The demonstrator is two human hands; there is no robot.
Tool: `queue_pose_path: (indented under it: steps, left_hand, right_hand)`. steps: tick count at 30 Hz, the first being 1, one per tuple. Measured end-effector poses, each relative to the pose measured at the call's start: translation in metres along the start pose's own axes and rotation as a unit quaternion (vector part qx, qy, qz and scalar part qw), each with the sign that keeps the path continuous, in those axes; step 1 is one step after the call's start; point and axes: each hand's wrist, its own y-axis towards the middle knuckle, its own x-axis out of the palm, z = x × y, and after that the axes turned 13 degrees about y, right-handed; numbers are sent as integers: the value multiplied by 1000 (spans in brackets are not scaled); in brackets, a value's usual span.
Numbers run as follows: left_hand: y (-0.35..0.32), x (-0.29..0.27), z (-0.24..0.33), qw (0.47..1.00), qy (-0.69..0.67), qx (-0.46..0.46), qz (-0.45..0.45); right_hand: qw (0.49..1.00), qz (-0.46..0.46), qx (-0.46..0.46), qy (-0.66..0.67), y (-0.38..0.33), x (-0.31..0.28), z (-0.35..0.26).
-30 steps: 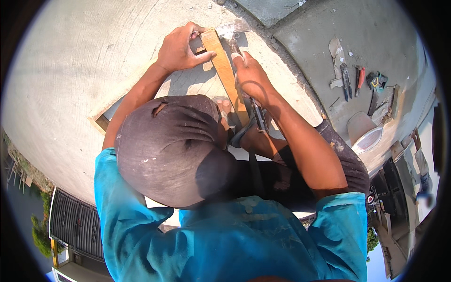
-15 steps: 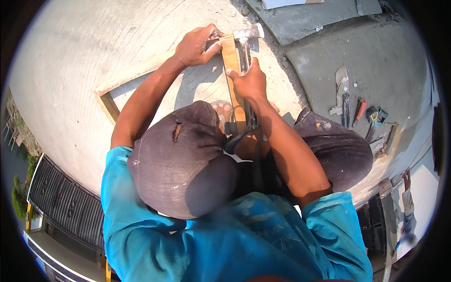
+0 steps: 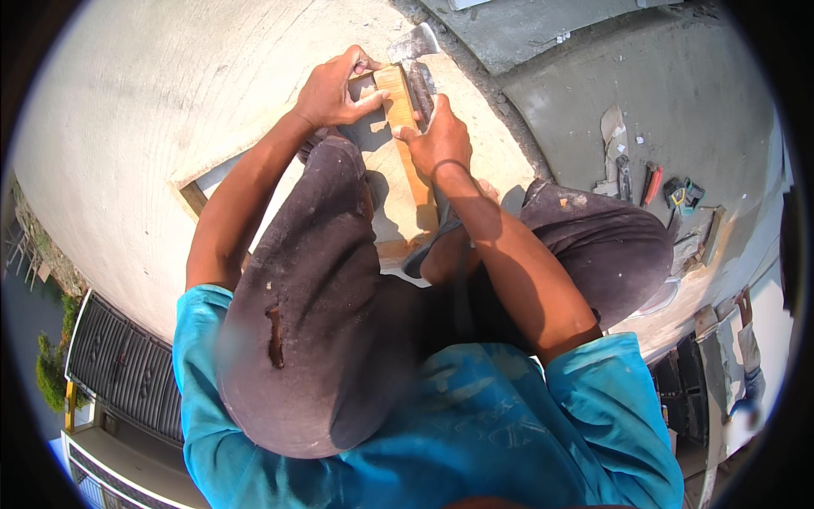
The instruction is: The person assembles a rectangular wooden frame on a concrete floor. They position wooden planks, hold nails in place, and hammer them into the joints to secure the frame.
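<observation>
A wooden frame [image 3: 415, 182] made of pale bars lies on the concrete between my feet. My left hand [image 3: 331, 92] grips its far corner, thumb against the end of the right-hand bar and fingers curled at the outer edge. Around the handle of a hatchet [image 3: 414, 44] my right hand [image 3: 439, 146] is closed, its thumb pressing on the same bar. The hatchet lies along the bar's right side, its metal head pointing away from me just beyond the corner. My left knee and forearm hide part of the frame's left side.
On the grey cement surface at right lie red-handled pliers [image 3: 652, 184], a dark-handled tool [image 3: 624, 178] and a tape measure [image 3: 683, 195]. A rough broken seam [image 3: 517, 127] divides it from the pale concrete. A dark ribbed roof or shutter [image 3: 127, 365] shows at lower left.
My left foot has shifted left from beside the right-hand bar, and that knee has swung with it. Both hands keep their grips, and the hatchet head appears slightly farther left.
</observation>
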Motion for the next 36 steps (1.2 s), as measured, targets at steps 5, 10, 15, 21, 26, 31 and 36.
queue_pose_path:
  steps: [5, 10, 15, 21, 26, 31, 36]
  left_hand:
    - [3, -19, 11, 993, 22, 3, -113]
    - [3, -11, 3, 991, 2, -42, -130]
    - [5, -12, 6, 991, 1, -55, -123]
    - [4, -10, 3, 994, 4, -30, -103]
    - [6, -11, 1, 993, -10, -40, -110]
    - [4, -11, 0, 993, -32, -34, -108]
    - [3, -8, -2, 994, -51, -23, -91]
  right_hand:
    - [997, -17, 66, 45, 5, -4, -1]
    - [994, -26, 84, 64, 9, -4, 4]
    - [996, -7, 76, 40, 8, 1, 4]
    - [995, -2, 14, 94, 6, -2, 9]
    - [994, -4, 10, 106, 3, -5, 1]
    - [991, 11, 20, 135, -16, -6, 0]
    - [930, -31, 158, 329, -43, -24, -2]
